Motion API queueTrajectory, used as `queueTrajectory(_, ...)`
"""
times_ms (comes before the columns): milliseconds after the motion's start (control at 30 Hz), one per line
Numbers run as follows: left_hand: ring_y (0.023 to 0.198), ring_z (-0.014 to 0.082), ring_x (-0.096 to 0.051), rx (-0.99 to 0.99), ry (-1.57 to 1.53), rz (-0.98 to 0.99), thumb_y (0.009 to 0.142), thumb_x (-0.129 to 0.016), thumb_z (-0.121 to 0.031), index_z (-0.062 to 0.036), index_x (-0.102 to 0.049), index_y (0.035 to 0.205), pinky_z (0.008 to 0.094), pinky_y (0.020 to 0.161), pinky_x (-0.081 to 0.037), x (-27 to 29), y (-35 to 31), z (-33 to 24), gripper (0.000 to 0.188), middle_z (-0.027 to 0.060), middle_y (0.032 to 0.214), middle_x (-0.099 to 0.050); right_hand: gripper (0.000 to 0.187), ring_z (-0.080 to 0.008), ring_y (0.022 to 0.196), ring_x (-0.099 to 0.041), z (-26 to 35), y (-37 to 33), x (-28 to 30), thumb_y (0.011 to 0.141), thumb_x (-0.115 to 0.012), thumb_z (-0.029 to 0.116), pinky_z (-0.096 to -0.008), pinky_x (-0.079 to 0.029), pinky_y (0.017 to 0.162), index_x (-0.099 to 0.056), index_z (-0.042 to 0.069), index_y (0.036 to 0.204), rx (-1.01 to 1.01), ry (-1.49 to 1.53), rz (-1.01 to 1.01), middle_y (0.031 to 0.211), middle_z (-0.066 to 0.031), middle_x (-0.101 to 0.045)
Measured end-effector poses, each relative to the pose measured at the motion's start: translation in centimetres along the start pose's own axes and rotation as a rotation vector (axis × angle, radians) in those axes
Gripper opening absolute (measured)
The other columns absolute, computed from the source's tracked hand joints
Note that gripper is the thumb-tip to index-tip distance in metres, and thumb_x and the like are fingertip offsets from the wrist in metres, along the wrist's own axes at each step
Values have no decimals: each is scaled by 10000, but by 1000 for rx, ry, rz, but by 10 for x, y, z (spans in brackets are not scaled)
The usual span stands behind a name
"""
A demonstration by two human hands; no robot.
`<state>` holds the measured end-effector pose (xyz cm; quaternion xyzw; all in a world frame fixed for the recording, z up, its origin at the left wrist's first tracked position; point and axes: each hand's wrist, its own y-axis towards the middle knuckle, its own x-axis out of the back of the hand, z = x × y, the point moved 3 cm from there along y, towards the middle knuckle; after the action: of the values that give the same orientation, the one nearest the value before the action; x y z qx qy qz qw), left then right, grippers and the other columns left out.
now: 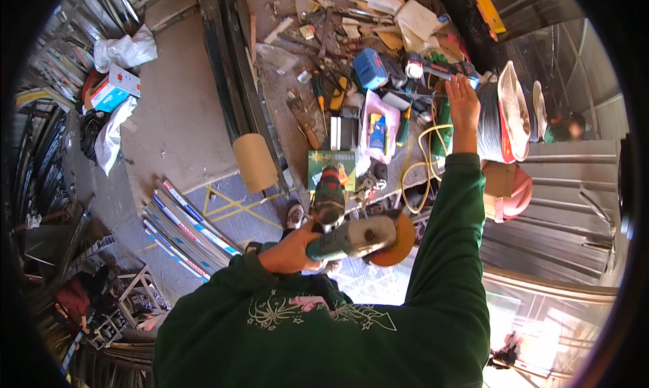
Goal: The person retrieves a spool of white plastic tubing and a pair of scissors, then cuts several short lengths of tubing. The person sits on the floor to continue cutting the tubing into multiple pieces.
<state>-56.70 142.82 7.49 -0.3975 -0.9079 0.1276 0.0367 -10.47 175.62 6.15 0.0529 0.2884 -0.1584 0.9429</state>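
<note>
My left hand [291,251] is closed around the teal body of an angle grinder [355,238], held in front of my chest. Its orange disc [399,242] points to the right. Just beyond that hand is a green and black power tool [329,193], at the near edge of the cluttered bench [287,94]. My right arm reaches far forward over the bench's right side. There my right hand [464,104] has its fingers stretched out, just below a dark cordless tool [443,70]; whether they touch is hard to tell. A yellow cord [405,178] loops beside the right forearm.
A blue case [370,68], a pink tray [378,127] and a green box [338,165] lie among loose tools. At right stands a large wire spool [510,114]. A cardboard tube [255,163] and long dark profiles [226,56] line the left; bundled strips [182,225] lie on the floor.
</note>
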Motion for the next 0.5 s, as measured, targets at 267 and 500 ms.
queueTrajectory(267,1203,404,-489,-118,103,-153,707,-780,-147,-36,-677,1161,450,1053,-402,-4,37,-38,479,216,1288,-457,262,-106,806,-649,45,-290,-57,985,-594,223,-256,-506,712,-706,-9,1034,-142,-1021,54,895,-50,-707)
queueTrajectory(500,1120,344,-579,-183,273,-421,689,-783,-115,37,-659,1089,412,960,-462,17,103,-46,445,230,1242,-519,258,-170,1032,-663,-20,-408,-80,991,-590,109,-299,-526,880,-664,-49,1181,-379,-597,104,1132,-117,-706)
